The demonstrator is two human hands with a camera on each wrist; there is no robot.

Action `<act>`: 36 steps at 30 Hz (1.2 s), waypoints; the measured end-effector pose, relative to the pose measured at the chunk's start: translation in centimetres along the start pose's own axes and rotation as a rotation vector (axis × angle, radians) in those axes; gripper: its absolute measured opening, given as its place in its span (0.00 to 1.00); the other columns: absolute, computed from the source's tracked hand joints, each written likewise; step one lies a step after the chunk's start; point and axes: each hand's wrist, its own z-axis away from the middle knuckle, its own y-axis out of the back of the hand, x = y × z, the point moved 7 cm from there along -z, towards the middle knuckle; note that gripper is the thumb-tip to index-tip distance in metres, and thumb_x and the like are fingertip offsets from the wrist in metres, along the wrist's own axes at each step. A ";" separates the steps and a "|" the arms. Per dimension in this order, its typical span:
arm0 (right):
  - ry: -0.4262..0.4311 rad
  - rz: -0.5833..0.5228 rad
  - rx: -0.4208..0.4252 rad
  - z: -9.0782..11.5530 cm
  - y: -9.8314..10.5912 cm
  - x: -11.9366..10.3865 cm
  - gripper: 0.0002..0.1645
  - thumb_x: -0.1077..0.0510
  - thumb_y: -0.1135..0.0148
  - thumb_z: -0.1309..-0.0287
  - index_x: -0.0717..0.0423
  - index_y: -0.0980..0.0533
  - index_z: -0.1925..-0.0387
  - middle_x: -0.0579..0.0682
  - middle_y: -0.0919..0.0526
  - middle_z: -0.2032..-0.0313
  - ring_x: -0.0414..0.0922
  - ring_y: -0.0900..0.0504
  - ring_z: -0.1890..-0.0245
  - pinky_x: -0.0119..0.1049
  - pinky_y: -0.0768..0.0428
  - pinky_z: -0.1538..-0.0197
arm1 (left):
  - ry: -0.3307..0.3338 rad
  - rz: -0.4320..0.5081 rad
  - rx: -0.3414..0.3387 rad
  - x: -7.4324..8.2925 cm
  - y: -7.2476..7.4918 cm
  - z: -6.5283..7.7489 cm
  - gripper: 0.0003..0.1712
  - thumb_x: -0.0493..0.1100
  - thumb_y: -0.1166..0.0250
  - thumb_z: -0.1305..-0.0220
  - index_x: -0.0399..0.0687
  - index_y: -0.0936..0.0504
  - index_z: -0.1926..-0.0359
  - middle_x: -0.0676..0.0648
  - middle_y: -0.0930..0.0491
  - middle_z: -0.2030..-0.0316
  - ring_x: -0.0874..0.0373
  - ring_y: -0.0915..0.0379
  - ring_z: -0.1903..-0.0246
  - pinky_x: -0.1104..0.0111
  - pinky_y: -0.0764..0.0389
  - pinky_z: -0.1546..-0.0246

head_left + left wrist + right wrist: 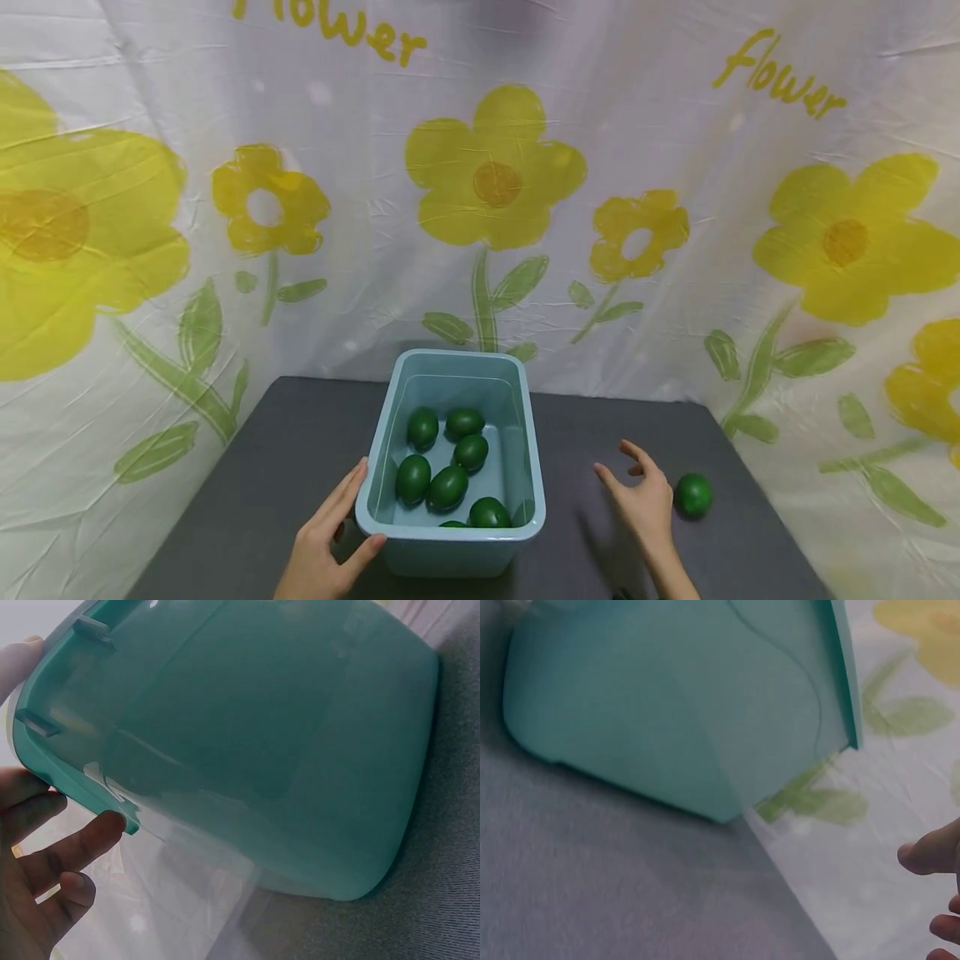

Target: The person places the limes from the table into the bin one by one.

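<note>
A pale blue-green plastic bin (450, 550) stands on the dark table, with several dark green egg-shaped fruits (447, 488) lying on its floor. My left hand (322, 533) rests at the bin's near left corner, fingers along the left side and thumb against the front rim. In the left wrist view, fingertips (111, 822) touch the rim from beside it. To the right of the bin, my right hand (641, 496) hovers with thumb and fingers spread apart, holding nothing. Just right of that hand, a single green fruit (693, 496) lies on the table.
The grey table (300, 433) ends at a white curtain (360, 275) painted with yellow flowers, which hangs behind and along both sides. A small dark object (622, 593) shows at the bottom edge beside the right forearm; its kind is unclear.
</note>
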 end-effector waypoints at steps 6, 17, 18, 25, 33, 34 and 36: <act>0.031 0.047 0.055 -0.1 0.4 1.2 0.39 0.54 0.21 0.39 0.64 0.24 0.30 0.65 0.17 0.40 0.61 0.22 0.48 0.55 0.26 0.52 | -0.014 -0.012 0.008 -0.1 0.0 0.0 0.51 0.41 0.20 0.41 0.57 0.32 0.19 0.46 0.27 0.26 0.65 0.29 0.58 0.72 0.31 0.73; 0.081 0.125 0.158 -0.8 1.4 4.3 0.40 0.58 0.19 0.45 0.69 0.24 0.33 0.69 0.18 0.41 0.64 0.24 0.51 0.60 0.27 0.53 | -0.035 -0.005 0.012 -0.1 0.3 0.1 0.51 0.42 0.20 0.41 0.58 0.32 0.19 0.46 0.27 0.26 0.65 0.29 0.57 0.72 0.31 0.74; 0.086 0.132 0.169 -0.9 1.6 4.5 0.40 0.59 0.18 0.45 0.70 0.24 0.34 0.69 0.17 0.42 0.64 0.24 0.51 0.60 0.26 0.53 | -0.036 -0.001 0.011 -0.1 0.3 0.0 0.51 0.42 0.20 0.41 0.58 0.32 0.19 0.46 0.27 0.26 0.65 0.30 0.58 0.72 0.31 0.74; 0.139 0.234 0.220 -1.1 3.0 6.1 0.43 0.63 0.17 0.51 0.73 0.25 0.35 0.74 0.22 0.38 0.71 0.29 0.45 0.68 0.28 0.48 | -0.048 0.012 0.000 0.0 -0.2 0.1 0.50 0.42 0.20 0.40 0.55 0.32 0.20 0.45 0.27 0.26 0.65 0.29 0.58 0.72 0.31 0.75; 0.167 0.274 0.259 -1.7 3.4 7.2 0.48 0.63 0.15 0.55 0.75 0.27 0.34 0.76 0.23 0.38 0.74 0.29 0.45 0.71 0.29 0.45 | -0.039 -0.002 0.012 0.2 0.2 0.1 0.50 0.42 0.20 0.41 0.57 0.31 0.20 0.44 0.27 0.26 0.65 0.28 0.55 0.71 0.30 0.75; 0.159 0.280 0.255 -1.8 3.5 7.4 0.48 0.63 0.15 0.55 0.75 0.28 0.34 0.77 0.23 0.38 0.75 0.29 0.45 0.72 0.29 0.45 | -0.039 -0.004 0.012 0.2 0.2 0.0 0.50 0.42 0.20 0.41 0.57 0.31 0.20 0.44 0.27 0.26 0.65 0.28 0.55 0.71 0.30 0.75; 0.136 0.287 0.250 -2.0 3.7 7.9 0.50 0.62 0.15 0.55 0.76 0.29 0.33 0.78 0.24 0.37 0.75 0.30 0.44 0.73 0.30 0.45 | -0.026 -0.005 -0.001 0.2 0.2 -0.1 0.50 0.43 0.20 0.41 0.57 0.31 0.20 0.44 0.27 0.26 0.63 0.28 0.55 0.71 0.29 0.75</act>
